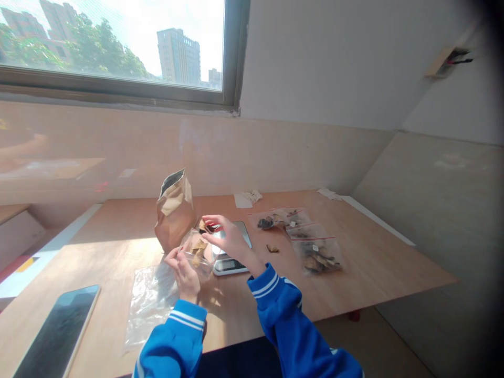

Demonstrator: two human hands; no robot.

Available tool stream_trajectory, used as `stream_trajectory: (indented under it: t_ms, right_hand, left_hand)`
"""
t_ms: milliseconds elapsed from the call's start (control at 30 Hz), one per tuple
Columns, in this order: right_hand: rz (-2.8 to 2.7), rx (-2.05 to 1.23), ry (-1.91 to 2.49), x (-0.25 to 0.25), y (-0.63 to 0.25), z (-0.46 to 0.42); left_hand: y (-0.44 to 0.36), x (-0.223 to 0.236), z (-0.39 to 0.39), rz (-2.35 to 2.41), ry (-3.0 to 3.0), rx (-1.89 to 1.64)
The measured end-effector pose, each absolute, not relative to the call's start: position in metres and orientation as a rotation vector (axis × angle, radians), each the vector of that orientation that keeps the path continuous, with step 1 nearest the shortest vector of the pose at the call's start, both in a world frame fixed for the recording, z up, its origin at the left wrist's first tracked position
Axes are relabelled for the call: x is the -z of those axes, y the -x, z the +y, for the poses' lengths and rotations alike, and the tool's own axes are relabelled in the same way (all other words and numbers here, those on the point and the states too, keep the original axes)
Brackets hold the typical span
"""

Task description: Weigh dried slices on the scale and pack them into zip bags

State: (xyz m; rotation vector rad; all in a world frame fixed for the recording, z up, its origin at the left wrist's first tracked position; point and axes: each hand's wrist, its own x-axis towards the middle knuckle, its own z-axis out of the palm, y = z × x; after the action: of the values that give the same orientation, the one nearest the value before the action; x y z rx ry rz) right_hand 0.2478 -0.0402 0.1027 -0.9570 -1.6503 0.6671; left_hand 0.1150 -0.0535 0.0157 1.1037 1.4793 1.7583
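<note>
My left hand [184, 274] pinches the edge of a clear zip bag [205, 269] with some dried brown pieces [199, 251] inside. At the bag's mouth, my right hand [226, 239] has its fingers closed on a dried brown piece [205, 227], perhaps mushroom or leaf; the exact kind cannot be made out. Behind the bag and partly covered by my right hand lies a white digital scale [232, 266]. An open brown paper bag [175, 220] stands upright just beyond my left hand. One loose dried piece [272, 249] rests on the table right of the scale.
Several filled zip bags [321, 257] lie to the right on the wooden table [354, 283]. A flat clear plastic bag [147, 302] is left of my left hand, and a phone [59, 333] lies near the front left. Crumpled white paper [252, 196] sits by the wall.
</note>
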Motion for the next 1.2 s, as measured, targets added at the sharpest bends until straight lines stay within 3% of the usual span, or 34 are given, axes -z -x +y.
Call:
stream_trajectory:
  t_ms: [1200]
  right_hand:
    - [-1.806, -0.863, 0.704, -0.098, -0.236, -0.045]
  left_hand:
    - [-0.114, -0.018, -0.052, 1.434, -1.035, -1.737]
